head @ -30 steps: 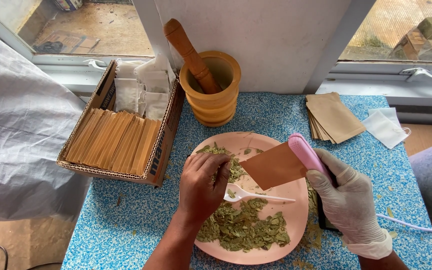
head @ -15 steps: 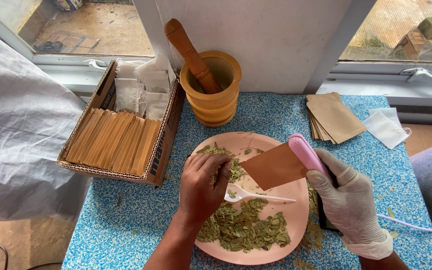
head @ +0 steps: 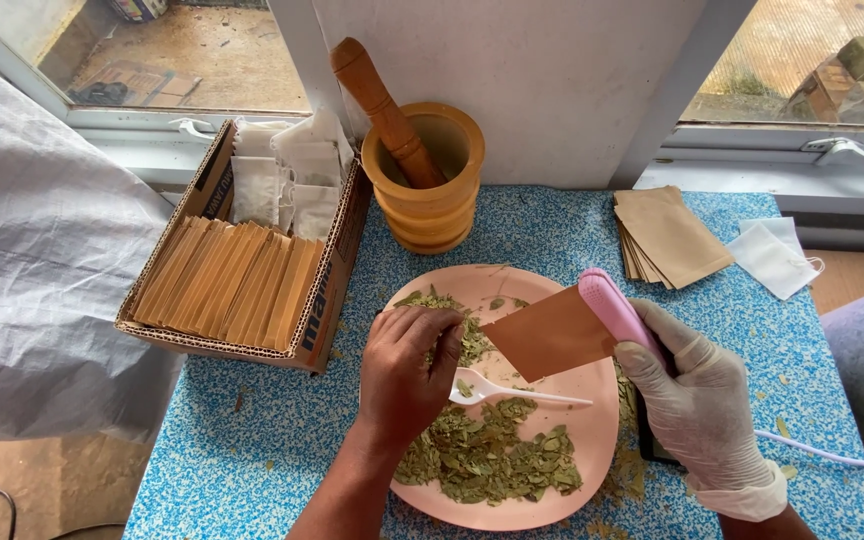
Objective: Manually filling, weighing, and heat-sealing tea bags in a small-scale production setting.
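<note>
Pink sealer point(head: 614, 312) clamped on the brown pouch point(head: 549, 334) in your gloved right hand point(head: 697, 400); left hand point(head: 404, 370) pinches leaves point(head: 487, 455): keep the pouch level.

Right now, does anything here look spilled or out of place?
Yes: dried leaf bits lie scattered off the pink plate onto the blue speckled tabletop near the gloved right hand. Nothing else stands out.

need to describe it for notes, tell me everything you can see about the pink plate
The pink plate is round and smooth, plastic by the look, lying flat on the blue speckled table. Crushed dried green leaves cover its left and lower part; a white plastic spoon rests on it. The left hand reaches over its left side and a brown paper pouch hangs above it.
</note>
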